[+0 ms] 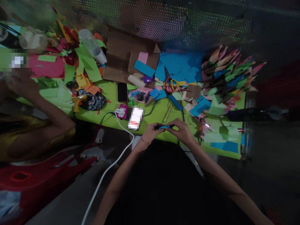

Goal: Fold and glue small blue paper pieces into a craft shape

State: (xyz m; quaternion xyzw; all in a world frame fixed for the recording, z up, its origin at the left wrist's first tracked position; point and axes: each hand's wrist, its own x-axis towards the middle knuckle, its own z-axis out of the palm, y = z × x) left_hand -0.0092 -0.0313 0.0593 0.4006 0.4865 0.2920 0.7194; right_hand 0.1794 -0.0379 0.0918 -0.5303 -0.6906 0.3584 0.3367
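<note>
My left hand [151,132] and my right hand [182,131] meet at the near edge of the green table [161,114]. Both pinch a small piece of blue paper [166,127] held between their fingertips. The paper looks folded into a narrow strip; its exact shape is too small to tell. A pencil [167,113] lies on the table just beyond my hands.
Cut coloured paper covers the table, with a pile of folded paper pieces [228,73] at the right, scissors [170,84], a black phone [122,92], a brown paper bag [124,56] and a white cable [110,168]. Another person's arm [47,109] rests at the left above a red chair [44,170].
</note>
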